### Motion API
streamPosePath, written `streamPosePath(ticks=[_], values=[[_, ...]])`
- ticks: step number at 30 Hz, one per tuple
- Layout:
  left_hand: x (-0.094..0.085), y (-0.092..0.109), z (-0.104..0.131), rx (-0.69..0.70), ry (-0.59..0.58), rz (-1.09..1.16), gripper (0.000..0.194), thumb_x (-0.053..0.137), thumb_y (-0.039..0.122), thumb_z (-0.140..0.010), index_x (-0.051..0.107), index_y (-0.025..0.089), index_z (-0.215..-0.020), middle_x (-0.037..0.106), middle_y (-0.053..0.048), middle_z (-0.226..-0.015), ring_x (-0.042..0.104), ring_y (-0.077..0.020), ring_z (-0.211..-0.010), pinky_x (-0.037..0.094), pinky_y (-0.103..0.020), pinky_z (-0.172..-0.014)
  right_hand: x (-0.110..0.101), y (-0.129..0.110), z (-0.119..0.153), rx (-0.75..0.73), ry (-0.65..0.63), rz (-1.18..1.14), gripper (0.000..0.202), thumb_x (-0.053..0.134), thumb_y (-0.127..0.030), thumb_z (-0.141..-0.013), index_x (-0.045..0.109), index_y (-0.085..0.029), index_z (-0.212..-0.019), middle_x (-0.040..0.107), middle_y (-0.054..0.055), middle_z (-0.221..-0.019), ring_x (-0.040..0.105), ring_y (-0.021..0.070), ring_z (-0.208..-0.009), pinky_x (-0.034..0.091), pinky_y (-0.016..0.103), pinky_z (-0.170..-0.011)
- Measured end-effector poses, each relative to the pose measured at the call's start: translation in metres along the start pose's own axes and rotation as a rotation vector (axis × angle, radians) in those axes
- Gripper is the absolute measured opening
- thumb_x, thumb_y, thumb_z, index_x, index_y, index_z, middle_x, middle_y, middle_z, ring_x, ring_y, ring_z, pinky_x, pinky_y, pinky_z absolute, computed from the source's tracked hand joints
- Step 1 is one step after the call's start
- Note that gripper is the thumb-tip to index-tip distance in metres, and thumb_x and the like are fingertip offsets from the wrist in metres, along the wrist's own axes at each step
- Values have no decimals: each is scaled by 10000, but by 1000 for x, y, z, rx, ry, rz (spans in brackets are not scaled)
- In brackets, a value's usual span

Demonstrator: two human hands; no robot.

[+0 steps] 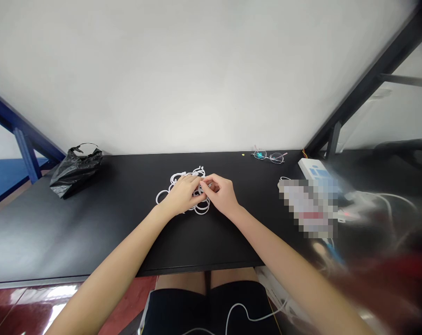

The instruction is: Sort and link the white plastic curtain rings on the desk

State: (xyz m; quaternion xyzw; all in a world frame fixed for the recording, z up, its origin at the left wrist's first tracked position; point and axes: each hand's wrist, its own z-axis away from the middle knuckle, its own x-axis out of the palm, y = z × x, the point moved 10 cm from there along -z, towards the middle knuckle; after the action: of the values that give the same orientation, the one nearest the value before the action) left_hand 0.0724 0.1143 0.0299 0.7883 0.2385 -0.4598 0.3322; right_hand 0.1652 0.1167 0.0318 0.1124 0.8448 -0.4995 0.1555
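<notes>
A loose heap of thin white plastic rings [201, 210] lies on the black table, with several rings overlapping. My left hand [185, 193] is over the heap from the left, its fingers curled among the rings and its thumb pointing right. My right hand [220, 190] meets it from the right, thumb and forefinger closed in a pinch at my left fingertips. White ring parts show between the two hands. My fingers cover the middle of the heap, so exactly which rings they grip is partly hidden.
A crumpled black plastic bag [76, 170] stands at the table's left end. Eyeglasses [268, 156] lie by the wall. On the right are a white-and-blue box [314, 167], a pixelated object [307, 207] and white cables [389, 197]. Another white cable [246, 309] crosses my lap.
</notes>
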Motion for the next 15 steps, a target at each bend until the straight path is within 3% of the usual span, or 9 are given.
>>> streamPosePath(ticks=[15], values=[[1,1,0,2,-20,11,168,500,346,-904,517,190,-844,588,-46,-795,540,-213,-763,421,-363,-758,-1,-11,2,-84,-8,55,131,569,-297,-870,628,-203,-801,673,9,-774,549,106,-544,466,241,-582]])
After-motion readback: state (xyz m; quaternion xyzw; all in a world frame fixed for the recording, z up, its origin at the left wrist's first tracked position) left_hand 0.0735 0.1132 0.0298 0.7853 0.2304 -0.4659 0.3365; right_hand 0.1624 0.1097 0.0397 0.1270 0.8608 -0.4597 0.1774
